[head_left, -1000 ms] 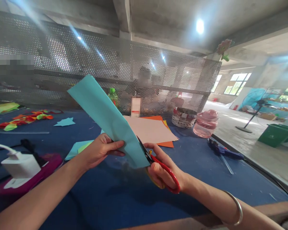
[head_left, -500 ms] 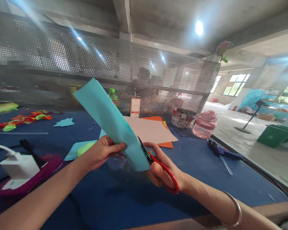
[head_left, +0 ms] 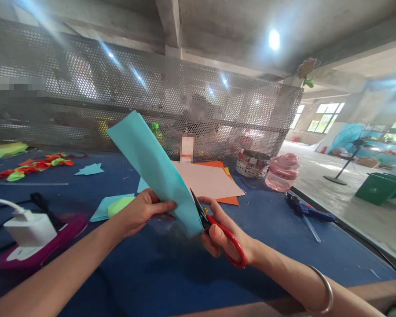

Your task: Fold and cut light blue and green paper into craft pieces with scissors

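Observation:
Between thumb and fingers, my left hand (head_left: 152,208) pinches a long folded piece of light blue paper (head_left: 148,158), tilted up to the left above the table. My right hand (head_left: 226,229) is wrapped round the red handles of a pair of scissors (head_left: 229,240). Their dark blades lie along the lower right edge of the paper; part of one blade is hidden behind it. Beneath my left wrist lie a stack of blue paper (head_left: 105,207) and a pale green piece (head_left: 119,206). Behind the held paper, pink paper (head_left: 211,179) rests on orange sheets (head_left: 229,200).
On the right stand a woven basket (head_left: 252,165) and a pink bottle (head_left: 283,171), with a blue glue gun (head_left: 308,209) in front. At left are a white charger (head_left: 31,231), a red-orange paper garland (head_left: 42,166) and blue paper stars (head_left: 89,169). A perforated metal screen (head_left: 135,97) borders the back.
The blue paper and my left hand have shifted slightly right, closer to the scissors. My right hand stays almost where it was, still gripping the handles.

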The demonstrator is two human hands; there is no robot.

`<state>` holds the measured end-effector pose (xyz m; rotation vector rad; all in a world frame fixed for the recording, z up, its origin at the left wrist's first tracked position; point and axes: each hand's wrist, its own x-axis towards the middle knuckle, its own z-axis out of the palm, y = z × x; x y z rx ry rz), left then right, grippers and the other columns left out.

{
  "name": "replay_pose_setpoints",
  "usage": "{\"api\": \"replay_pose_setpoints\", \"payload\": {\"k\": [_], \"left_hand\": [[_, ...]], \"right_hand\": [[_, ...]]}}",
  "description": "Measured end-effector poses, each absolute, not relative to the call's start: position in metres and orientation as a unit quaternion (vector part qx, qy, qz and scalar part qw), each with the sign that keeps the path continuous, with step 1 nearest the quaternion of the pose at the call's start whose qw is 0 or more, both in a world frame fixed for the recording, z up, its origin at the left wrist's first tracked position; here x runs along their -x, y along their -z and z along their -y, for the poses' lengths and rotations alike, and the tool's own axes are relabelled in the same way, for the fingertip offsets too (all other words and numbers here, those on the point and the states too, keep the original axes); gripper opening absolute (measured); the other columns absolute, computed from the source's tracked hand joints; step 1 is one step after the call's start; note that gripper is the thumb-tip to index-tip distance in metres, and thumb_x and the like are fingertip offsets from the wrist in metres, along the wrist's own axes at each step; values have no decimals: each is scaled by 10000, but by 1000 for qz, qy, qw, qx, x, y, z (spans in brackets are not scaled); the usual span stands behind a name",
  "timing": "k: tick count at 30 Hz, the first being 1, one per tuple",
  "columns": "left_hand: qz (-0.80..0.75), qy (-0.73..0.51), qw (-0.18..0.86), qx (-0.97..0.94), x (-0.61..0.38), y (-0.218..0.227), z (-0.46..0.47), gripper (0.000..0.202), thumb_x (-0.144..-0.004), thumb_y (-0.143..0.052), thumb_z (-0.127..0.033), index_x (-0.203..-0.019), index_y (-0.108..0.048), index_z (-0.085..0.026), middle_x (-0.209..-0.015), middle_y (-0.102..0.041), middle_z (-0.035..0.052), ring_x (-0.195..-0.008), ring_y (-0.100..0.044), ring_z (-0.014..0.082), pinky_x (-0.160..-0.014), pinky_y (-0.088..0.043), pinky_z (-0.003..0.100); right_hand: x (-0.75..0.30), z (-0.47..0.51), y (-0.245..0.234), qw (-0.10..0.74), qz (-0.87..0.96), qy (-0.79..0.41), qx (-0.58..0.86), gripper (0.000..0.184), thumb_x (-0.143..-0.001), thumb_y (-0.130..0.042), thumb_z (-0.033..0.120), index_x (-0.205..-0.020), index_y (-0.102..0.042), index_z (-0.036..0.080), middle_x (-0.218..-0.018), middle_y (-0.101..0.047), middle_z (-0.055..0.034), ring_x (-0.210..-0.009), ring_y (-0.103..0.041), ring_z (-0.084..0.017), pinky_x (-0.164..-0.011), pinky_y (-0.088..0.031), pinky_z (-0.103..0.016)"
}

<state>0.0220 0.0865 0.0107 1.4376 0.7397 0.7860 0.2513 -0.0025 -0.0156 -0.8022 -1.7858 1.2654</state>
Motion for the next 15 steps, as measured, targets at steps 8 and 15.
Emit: {"api": "replay_pose_setpoints", "payload": {"k": [8,15], "left_hand": [[-325,-343,620,-626,-24,-8,-85,215,-691,-770,-301,-860,-743,-170,-817,-756,72,-802,-696,240,-643,-554,289],[-321,-340,632,-617,-25,-9,-85,203,-690,-773,-301,-849,-755,-176,-818,-759,69,-799,-694,237,-664,-561,288]], "right_hand": [[-248,1,19,414,695,-520,273,673,-891,-420,629,-1388,-221,221,-564,-433,82,-409,-398,-79,-435,-368,-211],[-246,4,18,425,680,-539,258,614,-909,-417,599,-1361,-261,214,-484,-405,106,-356,-371,-77,-395,-352,-196]]}}
